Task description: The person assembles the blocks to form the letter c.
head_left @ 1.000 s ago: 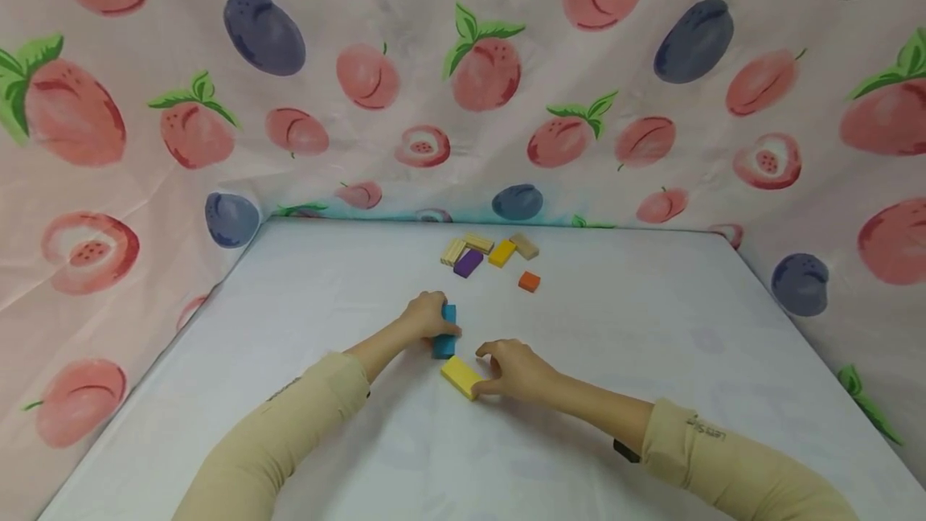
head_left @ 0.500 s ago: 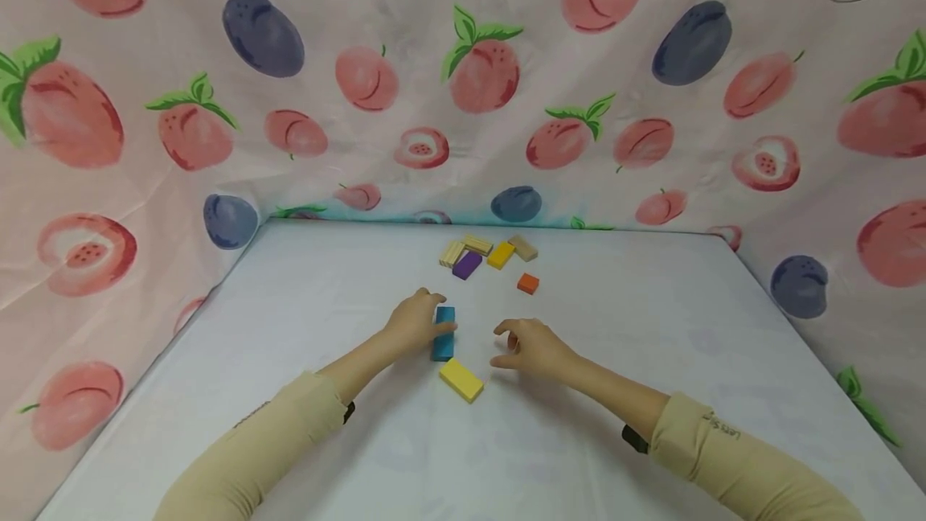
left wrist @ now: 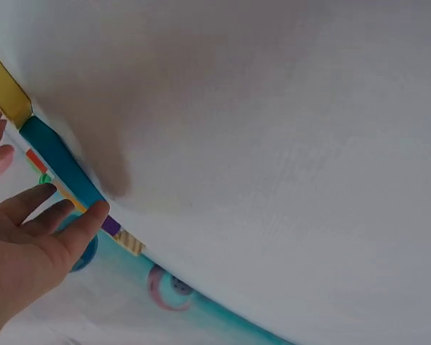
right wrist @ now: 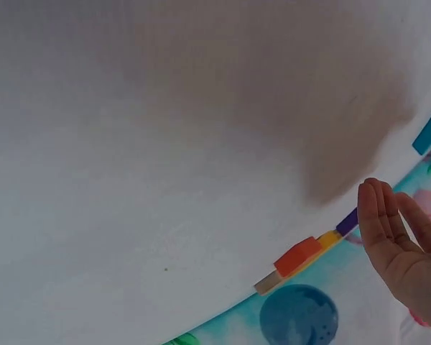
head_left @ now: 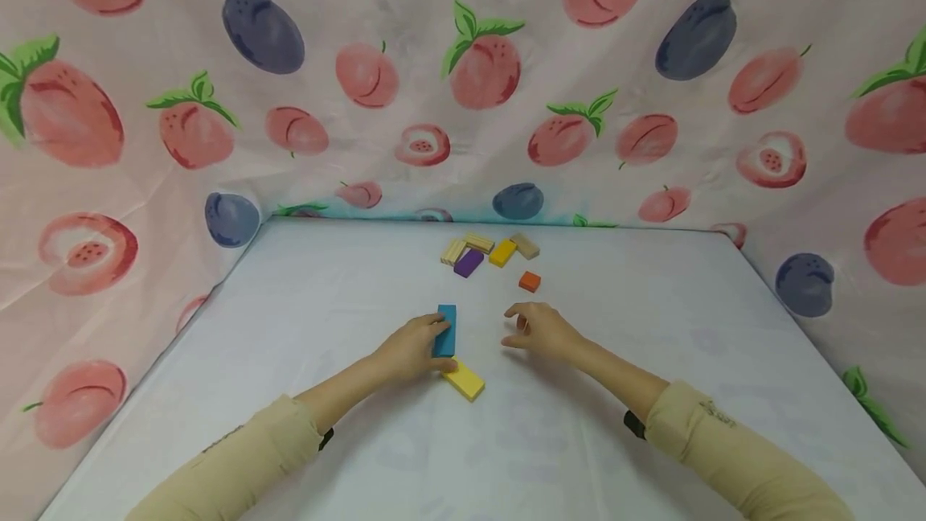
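A blue block (head_left: 448,331) lies lengthwise on the white table, with a yellow block (head_left: 465,381) set at an angle off its near end. My left hand (head_left: 412,350) is at the left side of both: its fingertips overlap the blue block and its thumb reaches the corner where the two meet. In the left wrist view the fingers of that hand (left wrist: 39,241) are spread and loosely extended beside the blue block (left wrist: 63,159). My right hand (head_left: 547,331) hovers to the right of the blocks, fingers loosely bent around nothing. The right wrist view shows its fingers (right wrist: 377,223) together.
Farther back lie an orange block (head_left: 530,281), a purple block (head_left: 469,262), an amber block (head_left: 502,252) and several plain wooden blocks (head_left: 478,243). A fruit-print cloth (head_left: 463,167) hangs behind the table (head_left: 651,304) and along its sides.
My right hand has let go of the yellow block and moved away and to the right. My left hand has loosened from the blue block and shifted nearer, its thumb now by the yellow one.
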{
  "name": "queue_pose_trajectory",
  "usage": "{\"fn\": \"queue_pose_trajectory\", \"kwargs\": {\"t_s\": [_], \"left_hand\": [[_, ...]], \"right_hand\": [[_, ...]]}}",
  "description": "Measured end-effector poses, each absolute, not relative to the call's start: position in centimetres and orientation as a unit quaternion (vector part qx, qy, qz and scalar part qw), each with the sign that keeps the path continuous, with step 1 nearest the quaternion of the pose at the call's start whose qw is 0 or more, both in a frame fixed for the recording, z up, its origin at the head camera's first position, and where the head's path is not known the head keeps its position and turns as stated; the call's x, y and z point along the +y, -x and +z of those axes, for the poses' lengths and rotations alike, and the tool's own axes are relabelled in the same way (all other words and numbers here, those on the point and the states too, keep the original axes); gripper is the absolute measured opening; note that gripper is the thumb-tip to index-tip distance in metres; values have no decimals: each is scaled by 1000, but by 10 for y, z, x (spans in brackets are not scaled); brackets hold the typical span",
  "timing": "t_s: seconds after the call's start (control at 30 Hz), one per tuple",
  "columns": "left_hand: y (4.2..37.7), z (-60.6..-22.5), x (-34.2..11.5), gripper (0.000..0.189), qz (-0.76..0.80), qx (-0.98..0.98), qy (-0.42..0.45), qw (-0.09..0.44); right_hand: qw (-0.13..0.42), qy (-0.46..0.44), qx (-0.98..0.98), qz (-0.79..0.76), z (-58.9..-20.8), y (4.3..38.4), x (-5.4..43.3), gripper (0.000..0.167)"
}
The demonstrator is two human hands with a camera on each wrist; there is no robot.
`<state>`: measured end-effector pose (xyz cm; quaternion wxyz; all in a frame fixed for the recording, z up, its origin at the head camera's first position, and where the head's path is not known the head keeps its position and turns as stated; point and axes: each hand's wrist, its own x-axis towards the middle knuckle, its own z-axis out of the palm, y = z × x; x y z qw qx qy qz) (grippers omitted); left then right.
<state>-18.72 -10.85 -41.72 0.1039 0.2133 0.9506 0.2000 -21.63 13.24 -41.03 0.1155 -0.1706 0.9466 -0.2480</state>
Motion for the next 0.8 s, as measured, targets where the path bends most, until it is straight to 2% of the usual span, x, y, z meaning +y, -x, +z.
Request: {"fn": "queue_pose_trajectory", "kwargs": {"t_s": [0.27, 0.6, 0.8], "left_hand": [[186, -420, -108, 81, 167, 946, -251, 123], [187, -419, -106, 81, 163, 949, -242, 123], [187, -419, -106, 82, 168, 946, -239, 141]], "right_hand": [[81, 233, 943, -223, -414, 231, 132, 43], [91, 228, 944, -222, -411, 237, 122, 43], [97, 227, 945, -216, -411, 238, 119, 42]]}}
